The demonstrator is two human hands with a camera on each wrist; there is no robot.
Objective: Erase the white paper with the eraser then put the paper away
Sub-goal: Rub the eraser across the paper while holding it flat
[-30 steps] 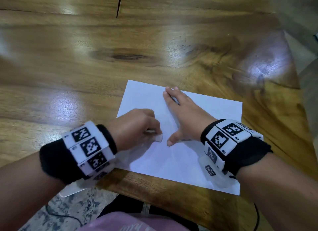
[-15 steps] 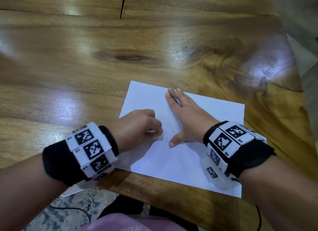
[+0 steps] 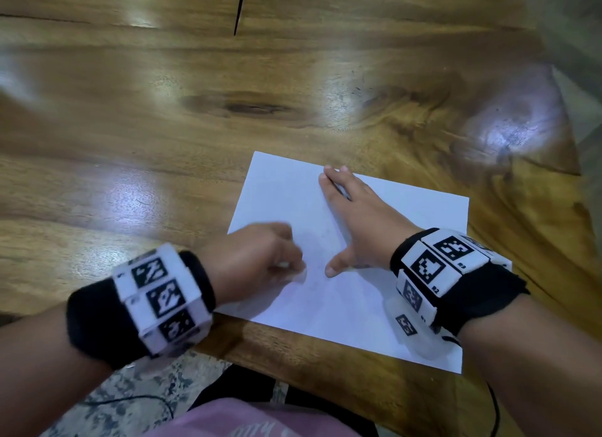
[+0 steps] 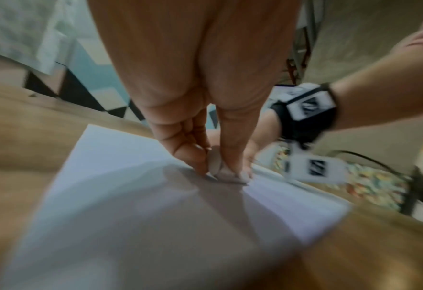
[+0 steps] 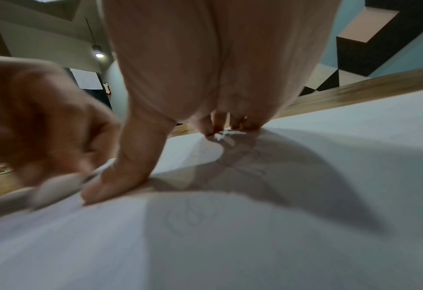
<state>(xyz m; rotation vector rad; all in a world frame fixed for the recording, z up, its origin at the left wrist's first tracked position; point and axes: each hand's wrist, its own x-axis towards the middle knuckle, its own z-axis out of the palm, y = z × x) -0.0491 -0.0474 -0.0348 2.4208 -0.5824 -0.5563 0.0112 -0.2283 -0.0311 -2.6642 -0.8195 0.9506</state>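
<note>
A white sheet of paper [image 3: 358,300] lies on the wooden table near its front edge. My left hand [image 3: 260,260] pinches a small white eraser [image 3: 300,276] and presses it on the paper's left part; the hand is blurred. In the left wrist view the eraser [image 4: 215,164] sits between thumb and fingers on the paper [image 4: 130,215]. My right hand [image 3: 358,221] lies flat with straight fingers on the paper's middle, thumb spread. Faint pencil marks show on the paper [image 5: 304,196] in the right wrist view, where my left hand [image 5: 43,127] and the eraser [image 5: 53,190] appear at left.
The glossy wooden table [image 3: 195,127] stretches far and left of the paper. Its front edge [image 3: 325,371] runs just below the sheet, with patterned floor [image 3: 123,400] and a pink garment [image 3: 254,420] beneath. The table's right corner [image 3: 570,163] is near.
My left hand with the eraser shifts slightly back and forth over the paper's left part, now blurred. The right hand stays flat in the same place.
</note>
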